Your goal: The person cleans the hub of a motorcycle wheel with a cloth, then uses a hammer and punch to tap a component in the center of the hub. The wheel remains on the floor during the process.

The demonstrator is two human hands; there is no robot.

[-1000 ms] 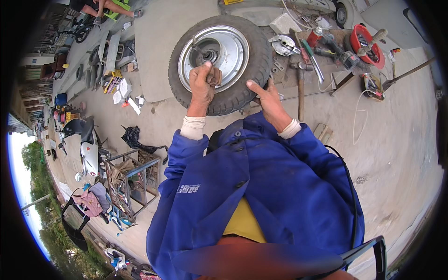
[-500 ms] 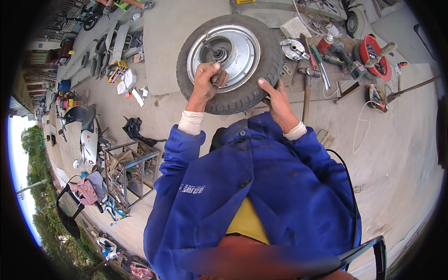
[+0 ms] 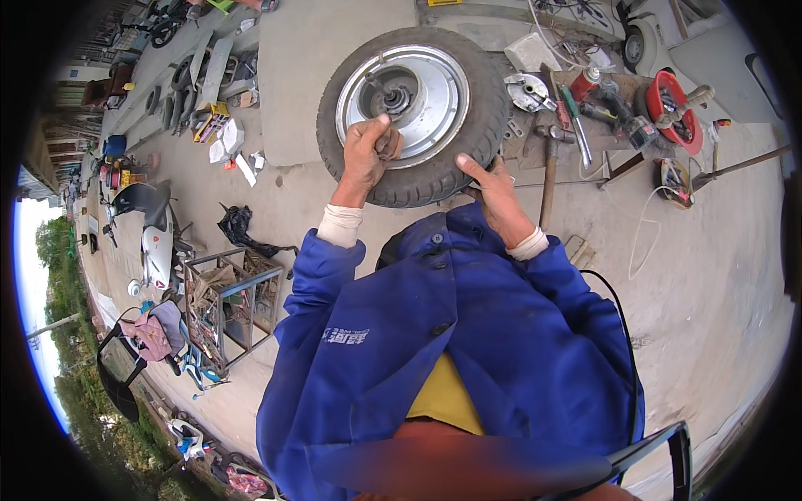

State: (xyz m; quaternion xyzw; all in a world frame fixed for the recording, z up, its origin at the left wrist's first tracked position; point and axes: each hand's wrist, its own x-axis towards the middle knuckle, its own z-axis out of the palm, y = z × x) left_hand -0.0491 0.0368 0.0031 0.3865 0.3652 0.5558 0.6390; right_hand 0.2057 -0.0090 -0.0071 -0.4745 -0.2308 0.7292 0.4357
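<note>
A black-tyred wheel (image 3: 474, 104) with a silver hub (image 3: 430, 104) is raised in front of me, an axle pointing up from its middle. My left hand (image 3: 368, 159) is closed over the lower left of the hub, thumb up by the axle; what its curled fingers hold is hidden. My right hand (image 3: 493, 200) grips the tyre's lower right edge, with the thumb on the sidewall. Beside the wheel lie a silver brake plate (image 3: 528, 93), a hammer (image 3: 550, 167) and a green-handled tool (image 3: 576, 121) on a low work surface.
Red bowl of parts (image 3: 672, 104), spray can (image 3: 585, 82) and drill (image 3: 626, 125) are at right. A metal-frame cart (image 3: 234, 305), white scooter (image 3: 159, 250), black bag (image 3: 242, 234) and scattered scrap (image 3: 221, 138) are at left. A seated person's legs (image 3: 263, 4) show at the top.
Since a second ago the wheel and surroundings have shifted slightly right in view. My right thumb has moved a little down and right along the tyre; my left hand stays closed near the axle.
</note>
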